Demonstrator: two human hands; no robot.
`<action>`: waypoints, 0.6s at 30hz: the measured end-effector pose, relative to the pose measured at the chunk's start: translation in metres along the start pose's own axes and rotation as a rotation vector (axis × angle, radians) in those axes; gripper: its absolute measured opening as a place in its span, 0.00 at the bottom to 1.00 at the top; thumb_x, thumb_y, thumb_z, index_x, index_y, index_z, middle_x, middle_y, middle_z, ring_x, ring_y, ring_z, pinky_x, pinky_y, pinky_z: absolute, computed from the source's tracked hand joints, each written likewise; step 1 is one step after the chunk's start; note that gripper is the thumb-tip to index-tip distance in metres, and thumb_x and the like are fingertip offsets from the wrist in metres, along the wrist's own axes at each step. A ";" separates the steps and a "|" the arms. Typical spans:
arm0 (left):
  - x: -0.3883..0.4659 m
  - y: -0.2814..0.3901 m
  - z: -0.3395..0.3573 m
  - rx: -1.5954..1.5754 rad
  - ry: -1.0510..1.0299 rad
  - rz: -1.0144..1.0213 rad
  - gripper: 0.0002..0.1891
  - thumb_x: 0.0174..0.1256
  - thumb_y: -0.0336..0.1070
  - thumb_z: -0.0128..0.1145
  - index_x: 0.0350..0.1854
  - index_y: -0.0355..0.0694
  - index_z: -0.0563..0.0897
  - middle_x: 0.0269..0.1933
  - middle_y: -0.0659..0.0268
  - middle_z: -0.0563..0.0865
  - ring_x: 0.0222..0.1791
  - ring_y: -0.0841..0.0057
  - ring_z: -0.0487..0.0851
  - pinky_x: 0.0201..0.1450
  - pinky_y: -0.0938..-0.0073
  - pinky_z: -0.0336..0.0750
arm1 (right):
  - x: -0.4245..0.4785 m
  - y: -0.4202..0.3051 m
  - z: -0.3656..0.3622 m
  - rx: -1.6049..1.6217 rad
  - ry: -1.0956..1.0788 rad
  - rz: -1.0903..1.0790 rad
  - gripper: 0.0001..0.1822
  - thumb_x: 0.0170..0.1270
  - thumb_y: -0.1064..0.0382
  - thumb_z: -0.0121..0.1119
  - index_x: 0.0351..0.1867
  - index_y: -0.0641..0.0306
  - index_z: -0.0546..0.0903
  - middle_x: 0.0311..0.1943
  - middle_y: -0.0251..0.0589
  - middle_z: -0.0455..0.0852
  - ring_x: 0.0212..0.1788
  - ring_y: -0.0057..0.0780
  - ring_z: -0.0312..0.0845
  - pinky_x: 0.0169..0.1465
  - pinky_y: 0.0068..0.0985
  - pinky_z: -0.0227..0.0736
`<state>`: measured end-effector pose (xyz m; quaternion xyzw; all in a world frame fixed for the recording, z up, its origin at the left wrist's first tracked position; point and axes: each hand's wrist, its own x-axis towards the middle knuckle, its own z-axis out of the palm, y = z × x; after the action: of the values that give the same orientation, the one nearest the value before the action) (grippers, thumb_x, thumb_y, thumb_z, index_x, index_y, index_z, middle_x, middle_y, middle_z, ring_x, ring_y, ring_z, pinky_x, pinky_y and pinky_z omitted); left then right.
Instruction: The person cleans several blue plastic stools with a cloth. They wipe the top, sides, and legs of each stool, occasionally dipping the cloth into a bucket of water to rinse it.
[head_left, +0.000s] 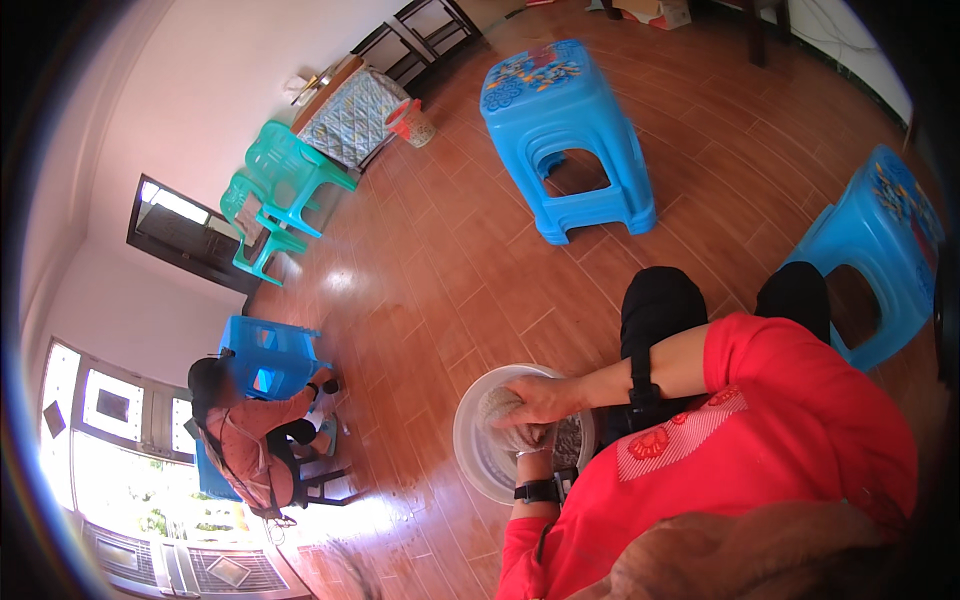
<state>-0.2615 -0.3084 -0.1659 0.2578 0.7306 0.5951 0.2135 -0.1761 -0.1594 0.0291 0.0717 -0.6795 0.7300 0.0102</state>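
A white plastic basin sits on the floor in front of my knees, with dark, murky water in it. Over it, a bunched greyish-beige cloth is in my two hands. My right hand grips it from above, thumb and fingers pressed into the folds. Below and close against it, my left hand also holds the cloth, its fingers partly hidden by the folds. Black straps with small devices are around both wrists.
Blue plastic stools stand ahead and at my right. A person sits on a chair to the left, near more blue stools. Green plastic chairs and a waste bin are by the wall. The wood-look floor looks wet in places.
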 end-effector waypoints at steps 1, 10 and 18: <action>0.004 0.013 0.006 -0.222 0.131 -0.047 0.21 0.51 0.50 0.63 0.43 0.41 0.79 0.43 0.57 0.82 0.51 0.62 0.76 0.52 0.62 0.68 | 0.003 0.011 0.000 0.000 0.025 -0.037 0.20 0.61 0.50 0.60 0.45 0.66 0.78 0.41 0.42 0.84 0.46 0.28 0.76 0.50 0.28 0.68; -0.008 0.102 -0.039 0.507 -0.067 0.185 0.16 0.59 0.31 0.50 0.50 0.34 0.74 0.42 0.60 0.81 0.44 0.67 0.80 0.44 0.68 0.78 | 0.031 0.116 -0.064 -0.438 0.269 -0.054 0.16 0.55 0.59 0.59 0.45 0.61 0.79 0.33 0.49 0.85 0.38 0.40 0.82 0.41 0.32 0.74; -0.011 0.027 -0.068 0.380 -0.334 -0.278 0.25 0.66 0.30 0.47 0.63 0.29 0.59 0.51 0.45 0.77 0.50 0.55 0.79 0.49 0.62 0.81 | 0.013 0.131 -0.084 -0.620 0.457 -0.089 0.23 0.49 0.64 0.62 0.50 0.64 0.75 0.37 0.53 0.84 0.42 0.47 0.81 0.45 0.35 0.75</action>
<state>-0.2919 -0.3632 -0.1257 0.2850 0.8120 0.3620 0.3583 -0.2118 -0.0867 -0.1045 -0.0699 -0.8443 0.4862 0.2144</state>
